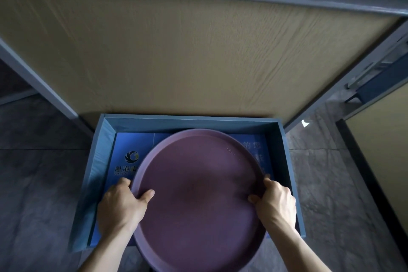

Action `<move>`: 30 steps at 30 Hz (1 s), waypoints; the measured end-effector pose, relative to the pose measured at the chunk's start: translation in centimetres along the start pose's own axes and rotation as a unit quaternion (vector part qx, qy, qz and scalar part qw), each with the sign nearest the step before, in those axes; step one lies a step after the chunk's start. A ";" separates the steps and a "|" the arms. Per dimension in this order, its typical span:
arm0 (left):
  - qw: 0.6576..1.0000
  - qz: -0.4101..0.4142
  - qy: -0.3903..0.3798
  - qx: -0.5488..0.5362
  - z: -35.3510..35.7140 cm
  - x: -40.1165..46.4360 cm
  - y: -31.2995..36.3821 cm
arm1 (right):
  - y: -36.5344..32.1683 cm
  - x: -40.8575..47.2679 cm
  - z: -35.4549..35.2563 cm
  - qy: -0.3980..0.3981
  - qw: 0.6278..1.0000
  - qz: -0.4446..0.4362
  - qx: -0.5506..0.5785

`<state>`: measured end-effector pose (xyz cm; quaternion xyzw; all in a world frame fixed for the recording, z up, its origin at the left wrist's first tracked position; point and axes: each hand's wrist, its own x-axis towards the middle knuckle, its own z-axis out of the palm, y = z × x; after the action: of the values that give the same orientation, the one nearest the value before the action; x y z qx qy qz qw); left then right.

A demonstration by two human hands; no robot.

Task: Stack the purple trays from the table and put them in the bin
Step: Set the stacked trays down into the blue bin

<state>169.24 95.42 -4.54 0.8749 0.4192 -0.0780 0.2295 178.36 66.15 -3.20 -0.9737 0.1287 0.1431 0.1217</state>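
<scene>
A wide table (pixel 198 51) with a tan top fills the upper part of the view. In front of it, a blue bin (pixel 289 172) stands on the dark floor (pixel 33 183). The round purple tray (pixel 198 194) is above the bin. The left hand (pixel 120 205) and the right hand (pixel 274 203) each pinch its rim, thumbs inside.
</scene>
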 end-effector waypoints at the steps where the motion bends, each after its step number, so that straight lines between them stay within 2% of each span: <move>1: 1.000 -0.005 -0.001 -0.004 0.0 -0.1 0.1 | 0.1 0.0 0.0 0.001 1.000 -0.001 0.005; 8: 1.000 -0.001 0.009 0.005 -0.3 -0.5 -0.5 | 0.8 0.4 -0.1 -0.020 0.999 0.008 0.031; 15: 0.999 -0.018 0.034 -0.015 -0.2 0.5 -0.8 | 2.4 1.5 -0.5 -0.019 0.989 0.055 0.133; 23: 0.998 -0.043 0.034 -0.033 -0.3 0.6 -0.6 | 2.5 1.6 0.5 -0.002 0.990 0.046 0.129; 30: 0.995 -0.072 0.004 -0.075 1.1 0.3 -1.0 | 2.8 0.0 0.8 -0.007 0.987 0.054 0.149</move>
<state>168.74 95.64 -5.94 0.8231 0.4869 -0.0594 0.2862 177.42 63.78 -4.52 -0.9352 0.2002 0.1358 0.2588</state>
